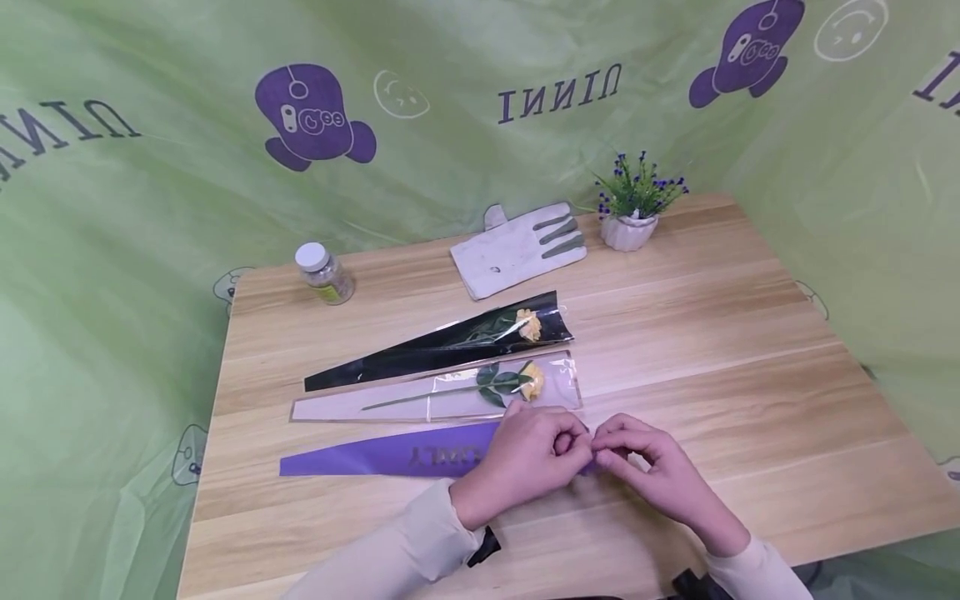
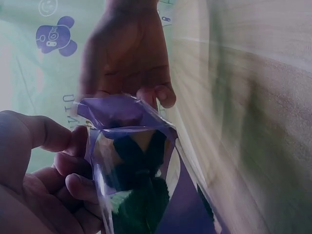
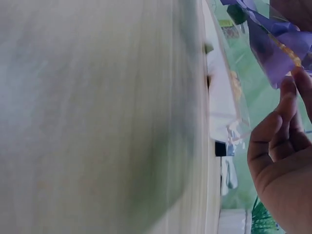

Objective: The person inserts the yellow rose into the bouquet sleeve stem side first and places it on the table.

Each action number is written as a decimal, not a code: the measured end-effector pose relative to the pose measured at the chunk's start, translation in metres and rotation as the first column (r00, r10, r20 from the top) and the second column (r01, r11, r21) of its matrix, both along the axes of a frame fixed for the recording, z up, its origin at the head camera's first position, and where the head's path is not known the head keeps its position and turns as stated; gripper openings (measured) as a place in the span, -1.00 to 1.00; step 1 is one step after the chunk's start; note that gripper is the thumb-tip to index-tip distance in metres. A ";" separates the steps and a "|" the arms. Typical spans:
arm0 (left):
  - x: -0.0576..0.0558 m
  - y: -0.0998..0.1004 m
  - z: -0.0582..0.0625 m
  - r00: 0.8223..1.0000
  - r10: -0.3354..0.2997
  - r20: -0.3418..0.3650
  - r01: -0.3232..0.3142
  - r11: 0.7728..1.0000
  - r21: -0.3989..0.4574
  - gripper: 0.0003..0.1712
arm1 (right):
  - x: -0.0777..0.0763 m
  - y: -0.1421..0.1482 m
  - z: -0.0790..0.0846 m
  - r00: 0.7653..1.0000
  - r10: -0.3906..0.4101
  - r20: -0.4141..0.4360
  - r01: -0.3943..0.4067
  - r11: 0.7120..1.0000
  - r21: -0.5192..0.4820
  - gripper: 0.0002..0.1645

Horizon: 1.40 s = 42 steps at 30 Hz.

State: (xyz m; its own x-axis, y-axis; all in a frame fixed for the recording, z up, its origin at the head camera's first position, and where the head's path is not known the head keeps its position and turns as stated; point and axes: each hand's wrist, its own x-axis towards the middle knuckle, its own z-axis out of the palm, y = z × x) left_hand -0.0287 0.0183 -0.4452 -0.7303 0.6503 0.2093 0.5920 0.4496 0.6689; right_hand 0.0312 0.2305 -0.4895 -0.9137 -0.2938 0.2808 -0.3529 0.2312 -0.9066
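A purple flower sleeve (image 1: 352,454) with a clear front lies nearest the person, its narrow end to the left. My left hand (image 1: 536,450) covers its wide end and pinches one side of the opening. Opposite it, my right hand (image 1: 656,471) pinches the sleeve's rim between thumb and fingers, fingertips close to the left hand's. Inside the sleeve, dark green leaves (image 2: 141,204) show through the clear film in the left wrist view. A bit of yellow-orange flower (image 3: 287,50) shows by the right fingertips in the right wrist view.
Beyond lie a white-backed sleeve (image 1: 322,408) and a black sleeve (image 1: 390,360), each with a yellow flower. Farther back are a white-capped jar (image 1: 327,275), a pair of white gloves (image 1: 498,254) and a potted plant (image 1: 630,229). Green printed cloth (image 1: 465,167) hangs around the table.
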 end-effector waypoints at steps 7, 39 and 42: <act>0.000 0.002 0.003 1.000 -0.002 -0.012 0.002 1.000 -0.014 -0.73 | 0.002 0.002 -0.007 0.999 0.050 0.006 -0.050 0.993 0.105 -0.70; 0.038 -0.084 -0.040 0.861 -0.365 -0.354 0.148 0.846 -0.513 -0.28 | 0.006 -0.001 0.000 0.966 -0.221 0.138 0.152 0.908 0.390 -0.79; 0.040 -0.088 -0.044 0.866 -0.361 -0.346 0.134 0.834 -0.535 -0.31 | 0.008 0.002 -0.001 0.958 -0.235 0.164 0.153 0.904 0.400 -0.71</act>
